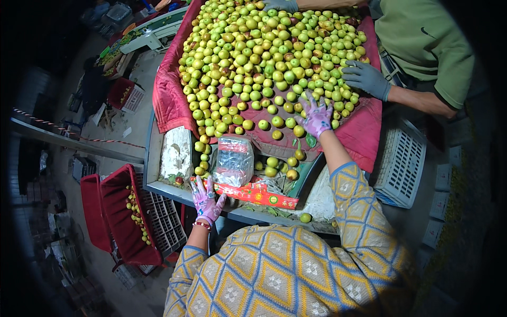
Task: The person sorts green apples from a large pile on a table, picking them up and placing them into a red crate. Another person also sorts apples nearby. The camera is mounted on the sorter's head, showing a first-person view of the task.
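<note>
Yellow-green round fruits (pixel 253 59), which look like jujubes, some with reddish-brown patches, lie heaped on a red quilted cloth (pixel 172 91) over the sorting table (pixel 245 217). My right hand (pixel 317 115), in a pink-purple floral glove, is spread palm down at the heap's near right edge, touching fruits. My left hand (pixel 208 202), gloved alike, is at the table's front edge, fingers apart, beside the left end of a red printed cardboard strip (pixel 253 195). Neither hand visibly grips anything. A clear plastic-wrapped pack (pixel 235 160) stands behind the strip. Loose fruits (pixel 271 166) lie right of it.
Across the table's right side, a co-worker in a green shirt (pixel 424 47) has a grey-gloved hand (pixel 366 79) on the heap. White plastic crates (pixel 402 162) stand at right. Red-lined crates (pixel 130 214) stand at left, one holding fruits. A conveyor (pixel 158 29) runs at back left.
</note>
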Demonstrator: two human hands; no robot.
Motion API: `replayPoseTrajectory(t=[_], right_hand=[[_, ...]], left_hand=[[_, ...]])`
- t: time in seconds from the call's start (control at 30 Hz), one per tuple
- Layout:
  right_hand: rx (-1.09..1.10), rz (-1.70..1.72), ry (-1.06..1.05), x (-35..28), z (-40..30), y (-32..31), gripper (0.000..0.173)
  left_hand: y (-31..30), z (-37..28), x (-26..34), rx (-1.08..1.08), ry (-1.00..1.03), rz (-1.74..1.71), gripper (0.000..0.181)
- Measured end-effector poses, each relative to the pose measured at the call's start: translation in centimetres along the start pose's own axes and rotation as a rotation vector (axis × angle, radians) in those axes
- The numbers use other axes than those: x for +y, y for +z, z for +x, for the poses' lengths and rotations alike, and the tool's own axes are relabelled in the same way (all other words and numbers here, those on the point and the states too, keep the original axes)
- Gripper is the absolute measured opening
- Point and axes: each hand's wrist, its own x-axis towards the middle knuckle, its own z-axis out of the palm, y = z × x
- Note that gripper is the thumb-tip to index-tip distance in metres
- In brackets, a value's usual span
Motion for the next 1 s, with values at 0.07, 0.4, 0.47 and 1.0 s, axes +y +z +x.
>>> replayPoseTrajectory(t=[0.07,0.4,0.47,1.0], right_hand=[[-0.003,0.006,-0.054,-1.2,-0.8,1.2,0.065],[0.322,0.364,-0.158,-3.1,-0.1,-1.0,0.041],[0.214,0.345,-0.003,-3.2,0.8,0.1,0.057],[-0.043,-0.073,-0.568,-19.7,8.3,-3.2,0.038]], left_hand=[[-0.3,0.2,0.1,-0.012,0.004,0.000,0.089],[-0.2,-0.1,0.1,-0.022,0.003,0.018,0.091],[-0.4,0.1,0.4,-0.034,-0.005,0.023,0.092],[-1.3,-0.4,0.5,-0.071,0.001,-0.055,0.096]])
